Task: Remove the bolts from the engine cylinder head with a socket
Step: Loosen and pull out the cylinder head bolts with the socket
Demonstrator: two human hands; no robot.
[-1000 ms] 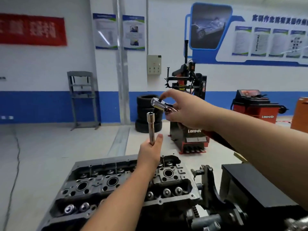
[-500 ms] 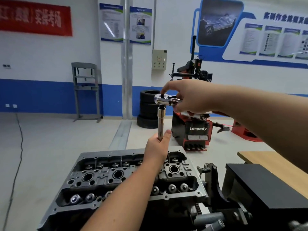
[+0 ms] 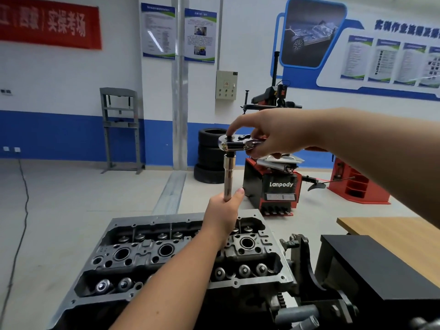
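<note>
Our left hand [image 3: 223, 211] grips the lower end of the long socket [image 3: 228, 177], fingers curled round it, holding it upright above the far edge of the cylinder head [image 3: 185, 253]. Our right hand [image 3: 273, 134] holds the ratchet [image 3: 235, 144] by its handle, forefinger pressing on top of its head, which sits on the socket's upper end. We see the cylinder head low in the middle, beside a black box [image 3: 381, 265]. Bolts cannot be told apart here.
</note>
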